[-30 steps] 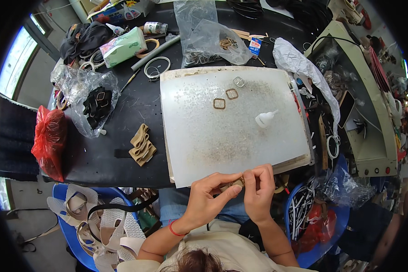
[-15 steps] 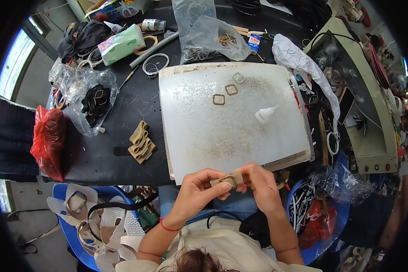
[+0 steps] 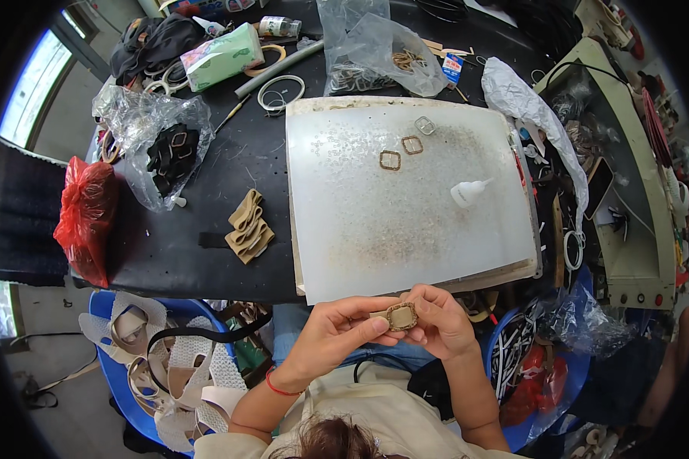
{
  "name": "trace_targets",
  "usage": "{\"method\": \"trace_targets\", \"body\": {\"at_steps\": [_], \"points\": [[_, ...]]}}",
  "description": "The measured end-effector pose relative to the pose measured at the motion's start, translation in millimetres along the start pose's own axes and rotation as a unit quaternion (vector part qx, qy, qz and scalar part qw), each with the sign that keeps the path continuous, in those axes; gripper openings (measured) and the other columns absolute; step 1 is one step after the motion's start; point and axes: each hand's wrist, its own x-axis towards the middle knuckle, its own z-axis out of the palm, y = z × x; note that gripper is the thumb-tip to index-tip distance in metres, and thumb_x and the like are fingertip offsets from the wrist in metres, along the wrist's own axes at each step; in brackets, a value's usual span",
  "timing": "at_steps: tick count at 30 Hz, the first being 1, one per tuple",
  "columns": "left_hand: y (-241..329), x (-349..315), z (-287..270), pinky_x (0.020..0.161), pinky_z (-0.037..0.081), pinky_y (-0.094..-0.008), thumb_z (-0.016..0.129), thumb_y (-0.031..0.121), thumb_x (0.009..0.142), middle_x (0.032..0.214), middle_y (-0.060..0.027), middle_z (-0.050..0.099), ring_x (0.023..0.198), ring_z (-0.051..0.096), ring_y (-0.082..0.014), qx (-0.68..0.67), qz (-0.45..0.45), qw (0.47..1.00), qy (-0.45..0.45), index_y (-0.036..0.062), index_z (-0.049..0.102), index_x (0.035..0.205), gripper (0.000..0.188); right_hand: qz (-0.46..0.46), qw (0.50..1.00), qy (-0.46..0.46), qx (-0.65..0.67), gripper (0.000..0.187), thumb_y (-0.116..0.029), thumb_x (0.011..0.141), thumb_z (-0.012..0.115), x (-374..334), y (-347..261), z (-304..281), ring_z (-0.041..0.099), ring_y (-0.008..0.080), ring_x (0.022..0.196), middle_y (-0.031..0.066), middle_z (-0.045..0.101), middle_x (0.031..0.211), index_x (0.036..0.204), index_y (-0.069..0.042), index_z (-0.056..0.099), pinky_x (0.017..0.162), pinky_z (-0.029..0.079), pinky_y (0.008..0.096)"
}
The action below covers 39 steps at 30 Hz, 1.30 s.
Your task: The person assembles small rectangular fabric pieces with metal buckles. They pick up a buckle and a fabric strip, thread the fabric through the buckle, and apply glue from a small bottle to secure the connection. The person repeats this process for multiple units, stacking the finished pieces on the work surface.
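Observation:
Just in front of the white board's near edge, my left hand (image 3: 343, 329) pinches a tan strap (image 3: 380, 314) between thumb and fingers. The strap passes through a brownish, square-shaped buckle (image 3: 392, 326) with rounded corners, and tan material fills its middle. My right hand (image 3: 445, 321) grips the buckle's right side with thumb and fingertips, which hide part of the strap. On the white board (image 3: 337, 252) lie two brown-rimmed buckles, one nearer (image 3: 383, 163) and one farther (image 3: 406, 148), plus a clear or silvery one (image 3: 425, 125).
A white squeeze bottle (image 3: 467, 194) lies on the board. Folded tan straps (image 3: 249, 229) rest to its left. Beyond them are a plastic bag with black pieces (image 3: 172, 153) and a red bag (image 3: 88, 222). Blue baskets (image 3: 103, 306) flank me below the table.
The buckle has turned so its face shows upward, and my right hand's fingers have closed onto its side. The whole view has shifted slightly, so table things appear farther right.

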Motion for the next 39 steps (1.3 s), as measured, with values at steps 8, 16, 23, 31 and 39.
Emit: {"method": "trace_targets", "body": {"at_steps": [8, 16, 23, 31, 39], "points": [[-10, 2, -2, 0.088, 0.058, -0.0289, 0.059, 0.002, 0.096, 0.115, -0.0182, 0.065, 0.100, 0.067, -0.0195, 0.040, 0.012, 0.998, 0.048, -0.0104, 0.054, 0.127, 0.034, -0.082, 0.986, 0.096, -0.112, 0.017, -0.018, 0.097, 0.061, 1, 11, 7, 0.042, 0.0041, 0.059, -0.0002, 0.056, 0.073, 0.087, -0.005, 0.055, 0.052, 0.034, 0.0206], [1, 2, -8, 0.084, 0.058, -0.0279, 0.060, 0.004, 0.095, 0.111, -0.0169, 0.066, 0.095, 0.068, -0.0184, 0.071, -0.005, 0.996, 0.054, -0.0102, 0.055, 0.126, 0.034, -0.137, 0.900, 0.186, -0.369, 0.019, -0.020, 0.098, 0.060, 0, 11, 26, 0.046, 0.0043, 0.057, -0.0014, 0.056, 0.070, 0.094, -0.001, 0.061, 0.052, 0.036, 0.0190], [20, 5, -18, 0.075, 0.056, -0.0270, 0.062, 0.005, 0.093, 0.108, -0.0158, 0.068, 0.087, 0.069, -0.0177, 0.222, 0.080, 0.962, 0.139, -0.0039, 0.061, 0.122, 0.030, -0.172, 0.883, 0.207, -0.386, 0.015, -0.004, 0.092, 0.064, 22, -5, 41, 0.053, 0.0071, 0.062, 0.0037, 0.061, 0.079, 0.106, 0.002, 0.066, 0.055, 0.046, 0.0231], [27, 2, -48, 0.074, 0.051, -0.0323, 0.066, -0.003, 0.085, 0.098, -0.0118, 0.070, 0.084, 0.065, -0.0241, 0.542, 0.335, 0.699, 0.324, 0.0021, 0.070, 0.103, 0.020, -0.351, 0.601, 0.280, -0.661, 0.016, 0.000, 0.088, 0.066, 36, -15, 14, 0.057, 0.0128, 0.065, 0.0094, 0.060, 0.091, 0.104, -0.001, 0.069, 0.055, 0.046, 0.0248], [17, 17, -28, 0.080, 0.051, -0.0338, 0.068, -0.005, 0.080, 0.101, -0.0103, 0.070, 0.093, 0.064, -0.0269, 0.570, 0.356, 0.696, 0.252, 0.0037, 0.071, 0.104, 0.025, -0.331, 0.624, 0.243, -0.665, 0.015, 0.002, 0.088, 0.065, 31, -18, 10, 0.057, 0.0131, 0.067, 0.0083, 0.061, 0.091, 0.101, -0.002, 0.070, 0.056, 0.047, 0.0245]]}}
